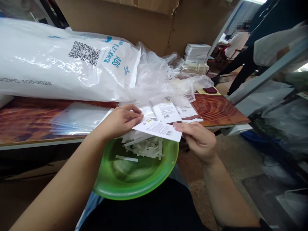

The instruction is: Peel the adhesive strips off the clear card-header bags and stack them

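A white printed card (160,130) with a barcode stretches between my two hands, tilted down to the right above a green basin (134,191). My right hand (198,138) pinches its right end between thumb and fingers. At the card's left end, the closed thumb and fingers of my left hand (122,120) press together; whether a clear sleeve is around the card I cannot tell. Just behind, several similar cards (166,110) lie on the table, some apparently in clear plastic. Thin white strips (144,147) are heaped in the basin, which rests on my lap.
A large white plastic sack (67,64) lies across the wooden table (218,110). Flat clear plastic sleeves (77,118) are stacked at left. Crumpled clear plastic (156,73), a white stack (196,54) and a cardboard box (144,27) stand behind. A person (269,41) is at right.
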`<state>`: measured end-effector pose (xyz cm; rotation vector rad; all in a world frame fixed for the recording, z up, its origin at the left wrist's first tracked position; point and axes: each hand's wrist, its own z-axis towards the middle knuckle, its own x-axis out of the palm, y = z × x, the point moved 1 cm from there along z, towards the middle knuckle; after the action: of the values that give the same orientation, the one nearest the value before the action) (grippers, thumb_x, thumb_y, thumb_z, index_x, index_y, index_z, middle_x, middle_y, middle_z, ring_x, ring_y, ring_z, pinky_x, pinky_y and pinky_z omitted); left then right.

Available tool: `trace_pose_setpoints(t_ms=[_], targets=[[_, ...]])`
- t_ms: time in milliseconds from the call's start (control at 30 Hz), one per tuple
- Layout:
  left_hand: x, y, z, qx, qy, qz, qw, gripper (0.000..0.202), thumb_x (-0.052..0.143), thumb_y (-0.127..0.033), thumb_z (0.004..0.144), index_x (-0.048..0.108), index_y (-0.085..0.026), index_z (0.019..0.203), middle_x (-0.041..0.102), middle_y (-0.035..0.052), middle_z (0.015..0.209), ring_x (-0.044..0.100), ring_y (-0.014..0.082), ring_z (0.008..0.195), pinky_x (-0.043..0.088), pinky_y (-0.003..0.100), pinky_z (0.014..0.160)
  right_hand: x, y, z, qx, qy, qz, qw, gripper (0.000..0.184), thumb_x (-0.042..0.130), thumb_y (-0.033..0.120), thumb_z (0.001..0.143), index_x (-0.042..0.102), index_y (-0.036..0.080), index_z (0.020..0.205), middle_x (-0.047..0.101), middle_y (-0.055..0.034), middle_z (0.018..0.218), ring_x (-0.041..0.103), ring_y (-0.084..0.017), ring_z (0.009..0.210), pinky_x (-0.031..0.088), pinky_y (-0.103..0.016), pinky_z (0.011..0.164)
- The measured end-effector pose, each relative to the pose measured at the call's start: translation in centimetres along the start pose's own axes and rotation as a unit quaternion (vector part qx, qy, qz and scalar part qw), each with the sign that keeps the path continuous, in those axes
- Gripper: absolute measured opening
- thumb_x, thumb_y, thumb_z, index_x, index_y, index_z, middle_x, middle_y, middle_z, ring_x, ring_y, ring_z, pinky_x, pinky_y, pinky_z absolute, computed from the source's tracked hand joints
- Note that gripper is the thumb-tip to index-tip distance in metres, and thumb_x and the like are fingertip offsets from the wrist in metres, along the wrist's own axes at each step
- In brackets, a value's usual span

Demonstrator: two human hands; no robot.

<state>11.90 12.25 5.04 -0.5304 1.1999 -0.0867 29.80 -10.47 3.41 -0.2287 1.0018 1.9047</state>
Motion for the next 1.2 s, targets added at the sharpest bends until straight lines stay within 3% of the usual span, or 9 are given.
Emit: trace_pose_setpoints(t_ms=[233, 400, 667, 767, 900, 967, 1067, 1133, 1200], targets=[[-0.4, 0.0, 0.0, 0.011, -0.055, 0.005, 0.998, 0.021, 0.058, -0.036, 0.084, 0.076, -0.026, 0.082, 0.071, 0.0006, 0.092, 0.064, 0.0149, 0.085, 0.049, 0.026, 0.078, -0.8, 1.9, 0.5, -0.123, 0.100, -0.187, 0.969, 0.041, 0.047, 0.013, 0.090, 0.059, 0.030, 0.125, 0.063, -0.0016, 0.124, 0.060, -0.018, 0.114, 0.048, -0.037, 0.084], [-0.2, -0.6, 0.1, 0.026, -0.053, -0.020, 0.998, 0.019, 0.059, -0.034, 0.084, 0.076, -0.025, 0.087, 0.071, 0.0010, 0.096, 0.065, 0.0145, 0.082, 0.050, 0.028, 0.076, 1.2, 3.6, 1.8, -0.189, 0.129, -0.282, 0.932, 0.035, 0.043, 0.013, 0.092, 0.059, 0.019, 0.122, 0.065, -0.0084, 0.122, 0.058, -0.018, 0.114, 0.041, -0.036, 0.080], [-0.4, -1.0, 0.3, 0.031, -0.082, -0.073, 0.993, 0.021, 0.058, -0.035, 0.086, 0.075, -0.023, 0.089, 0.071, 0.0025, 0.099, 0.065, 0.0173, 0.090, 0.050, 0.030, 0.084, 5.8, 2.5, 6.8, -0.139, 0.163, -0.339, 0.916, 0.029, 0.041, 0.016, 0.092, 0.069, 0.021, 0.094, 0.065, -0.0054, 0.087, 0.053, -0.020, 0.083, 0.026, -0.035, 0.072], [-0.1, -0.6, 0.5, 0.029, -0.082, -0.094, 0.992, 0.022, 0.056, -0.033, 0.087, 0.073, -0.020, 0.091, 0.071, 0.0043, 0.100, 0.064, 0.0182, 0.093, 0.049, 0.030, 0.086, 7.3, 1.7, 8.3, -0.092, 0.184, -0.316, 0.926, 0.024, 0.044, 0.017, 0.090, 0.066, 0.018, 0.081, 0.064, -0.0035, 0.078, 0.054, -0.018, 0.076, 0.026, -0.035, 0.073], [-0.5, -0.3, 0.0, 0.015, -0.073, -0.103, 0.992, 0.027, 0.054, -0.038, 0.087, 0.073, -0.021, 0.097, 0.069, 0.0050, 0.108, 0.061, 0.0210, 0.105, 0.047, 0.032, 0.094, 8.0, 1.3, 8.9, -0.025, 0.144, -0.266, 0.953, 0.006, 0.056, 0.022, 0.084, 0.060, 0.017, 0.086, 0.065, -0.0018, 0.080, 0.056, -0.018, 0.077, 0.029, -0.033, 0.074], [-1.8, -0.1, -1.0, -0.037, -0.115, -0.051, 0.991, 0.030, 0.054, -0.041, 0.086, 0.072, -0.022, 0.102, 0.068, 0.0046, 0.112, 0.061, 0.0223, 0.104, 0.048, 0.034, 0.093, 6.9, 0.9, 8.5, 0.000, 0.117, -0.238, 0.964, 0.018, 0.063, 0.031, 0.082, 0.058, 0.017, 0.092, 0.066, -0.0027, 0.086, 0.057, -0.019, 0.081, 0.032, -0.032, 0.075], [-4.5, 0.9, -2.8, -0.216, -0.149, 0.119, 0.958, 0.034, 0.055, -0.041, 0.082, 0.070, -0.019, 0.104, 0.066, 0.0084, 0.111, 0.062, 0.0249, 0.088, 0.049, 0.042, 0.084, 4.2, -0.5, 7.2, 0.021, 0.105, -0.225, 0.968, 0.034, 0.064, 0.042, 0.082, 0.058, 0.017, 0.104, 0.066, -0.0081, 0.104, 0.058, -0.024, 0.098, 0.037, -0.034, 0.083], [-5.7, 1.9, -3.6, -0.321, -0.032, 0.203, 0.924, 0.033, 0.056, -0.042, 0.077, 0.073, -0.017, 0.090, 0.068, 0.0121, 0.092, 0.061, 0.0283, 0.077, 0.048, 0.044, 0.072, 2.5, -1.7, 6.0, 0.009, 0.150, -0.254, 0.956, 0.041, 0.061, 0.041, 0.084, 0.056, 0.017, 0.117, 0.061, -0.0122, 0.121, 0.055, -0.027, 0.113, 0.037, -0.039, 0.091], [-6.2, 2.9, -3.9, -0.359, 0.090, 0.230, 0.900, 0.027, 0.056, -0.039, 0.072, 0.072, -0.017, 0.076, 0.065, 0.0124, 0.075, 0.058, 0.0286, 0.069, 0.045, 0.040, 0.063, 1.8, -3.0, 4.8, -0.012, 0.207, -0.297, 0.932, 0.043, 0.054, 0.035, 0.089, 0.051, 0.016, 0.128, 0.053, -0.0146, 0.135, 0.049, -0.028, 0.124, 0.035, -0.043, 0.096]])
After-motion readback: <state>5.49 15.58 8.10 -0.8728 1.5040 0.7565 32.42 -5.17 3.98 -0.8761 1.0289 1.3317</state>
